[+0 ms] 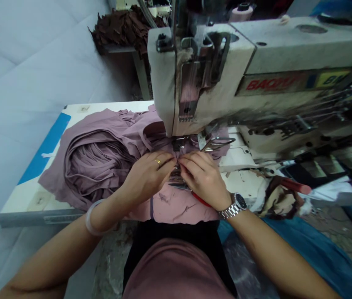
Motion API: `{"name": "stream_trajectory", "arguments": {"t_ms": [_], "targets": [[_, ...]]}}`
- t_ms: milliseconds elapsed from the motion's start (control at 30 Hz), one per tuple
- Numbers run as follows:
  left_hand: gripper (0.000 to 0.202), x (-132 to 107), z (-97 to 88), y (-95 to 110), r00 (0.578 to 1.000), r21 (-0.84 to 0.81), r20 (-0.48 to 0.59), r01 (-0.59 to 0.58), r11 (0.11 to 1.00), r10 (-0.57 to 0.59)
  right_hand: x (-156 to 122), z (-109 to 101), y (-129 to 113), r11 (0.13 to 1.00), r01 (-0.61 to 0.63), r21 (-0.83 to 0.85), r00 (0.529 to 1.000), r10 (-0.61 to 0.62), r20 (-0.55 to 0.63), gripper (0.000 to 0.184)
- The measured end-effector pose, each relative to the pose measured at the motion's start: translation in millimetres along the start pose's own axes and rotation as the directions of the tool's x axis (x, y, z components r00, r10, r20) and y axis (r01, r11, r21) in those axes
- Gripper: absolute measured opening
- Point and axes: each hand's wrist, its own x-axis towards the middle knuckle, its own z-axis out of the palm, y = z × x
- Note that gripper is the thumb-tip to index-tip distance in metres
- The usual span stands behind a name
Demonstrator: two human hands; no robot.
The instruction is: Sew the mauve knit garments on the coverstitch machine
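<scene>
My left hand (149, 172) and my right hand (202, 176) meet fingertip to fingertip just in front of the presser foot (178, 145) of a white sewing machine (226, 79). Both pinch the edge of a mauve fabric piece (176, 205) that lies under them and hangs over the table's near edge. The left hand wears a ring and a pale bangle, the right wrist a metal watch. Something red (201, 200) shows under my right palm; I cannot make out what it is.
A heap of mauve fabric pieces (95, 160) lies left of the machine on the white table (20, 199). Brown cloth scraps (123, 27) are piled at the back. A crumpled dark rag (280, 201) and a red-handled tool (297, 187) lie to the right.
</scene>
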Motion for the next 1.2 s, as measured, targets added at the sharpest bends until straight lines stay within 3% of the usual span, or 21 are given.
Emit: {"name": "stream_trajectory", "arguments": {"t_ms": [467,700,867,1200], "targets": [[0.028,3,2.4,-8,1.0,0.039,-0.009,0.024,0.999,-0.024,14,0,9,0.992,-0.121,-0.023,0.986,0.123,0.116,0.025],[0.032,1,6.5,-5,0.998,0.079,0.009,0.054,0.995,-0.055,17,4,11,0.994,-0.079,-0.071,0.994,0.084,0.064,0.023],[0.031,4,9.6,0,0.993,0.12,0.045,0.106,0.987,-0.113,10,-4,8,0.993,-0.008,-0.118,0.991,0.023,0.132,0.029],[0.031,1,10.3,1,0.997,0.143,0.029,0.07,0.987,-0.075,5,-5,2,0.982,0.015,-0.19,0.983,0.02,0.183,0.036]]}}
